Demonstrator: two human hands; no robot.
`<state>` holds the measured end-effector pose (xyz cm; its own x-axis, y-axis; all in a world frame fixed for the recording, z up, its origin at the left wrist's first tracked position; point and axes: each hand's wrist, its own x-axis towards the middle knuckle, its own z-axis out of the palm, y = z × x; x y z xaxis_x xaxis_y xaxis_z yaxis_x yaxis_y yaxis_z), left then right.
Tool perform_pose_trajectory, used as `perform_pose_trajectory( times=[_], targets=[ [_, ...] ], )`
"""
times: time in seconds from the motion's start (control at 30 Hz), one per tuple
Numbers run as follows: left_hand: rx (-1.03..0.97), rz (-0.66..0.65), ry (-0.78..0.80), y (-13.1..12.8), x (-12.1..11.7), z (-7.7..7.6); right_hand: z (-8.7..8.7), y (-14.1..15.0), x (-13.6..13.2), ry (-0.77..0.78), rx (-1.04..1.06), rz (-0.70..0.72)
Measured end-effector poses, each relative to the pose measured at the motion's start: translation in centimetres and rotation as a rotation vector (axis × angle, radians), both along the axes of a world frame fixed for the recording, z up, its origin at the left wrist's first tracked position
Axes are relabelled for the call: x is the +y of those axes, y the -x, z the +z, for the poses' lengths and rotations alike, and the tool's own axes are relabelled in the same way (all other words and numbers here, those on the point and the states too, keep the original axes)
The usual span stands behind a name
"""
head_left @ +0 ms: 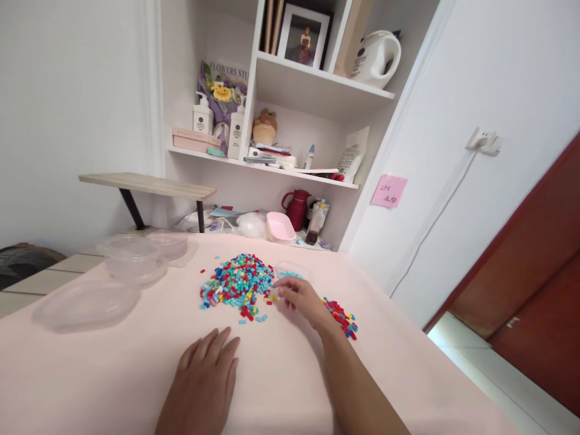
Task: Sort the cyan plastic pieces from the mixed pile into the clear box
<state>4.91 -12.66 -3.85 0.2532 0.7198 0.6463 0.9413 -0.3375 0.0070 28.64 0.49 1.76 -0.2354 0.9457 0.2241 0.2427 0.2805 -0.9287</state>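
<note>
- Pale pink cloth covers the table [113, 374], which runs up to a white shelf unit [312, 90] set in the corner of the room.
- Near the middle of the table lies a heap of small beads [236, 283], mixed blue, red, yellow and white, with a few strays scattered round its edge.
- Right hand [302, 300] reaches forward to the near right edge of that heap; its fingers [281, 291] are drawn together at the tips, seemingly pinching at a bead, though the bead itself is too small to make out.
- Just behind this hand stands a small clear tub [293, 271] with a few blue pieces in it.
- To the right of the wrist sits a separate little pile of red pieces [341, 315], mostly red with a few blue at its near end.
- Left hand [205, 377] rests flat on the cloth, palm down, fingers slightly spread and holding nothing, nearer the person than the heap and apart from it.
- Over on the left of the table are empty clear plastic containers [136, 254] and a flat clear lid [86, 304] closer to the edge.
- On the wall to the right hangs a pink sticky note [388, 191].
- A white kettle [376, 57] stands on the upper shelf, beside a framed picture [303, 37].
</note>
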Motion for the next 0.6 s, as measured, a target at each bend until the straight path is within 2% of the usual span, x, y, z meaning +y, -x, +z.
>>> perform_pose_trajectory(
  times=[0.07, 0.13, 0.37, 0.6],
  targets=[
    [-0.004, 0.001, 0.017, 0.0, 0.0, 0.0, -0.2, 0.4, -0.4, 0.008, -0.188, 0.158],
    [-0.003, -0.001, 0.026, 0.0, 0.0, 0.0, -0.4, 0.6, -0.6, -0.041, -0.314, 0.223],
    [-0.002, 0.002, 0.026, 0.0, 0.0, 0.0, -0.5, 0.8, -0.6, -0.157, -0.466, 0.201],
    [0.025, 0.003, 0.002, 0.3, 0.1, -0.3, -0.8, 1.3, -0.5, -0.149, -0.394, 0.183]
  ],
)
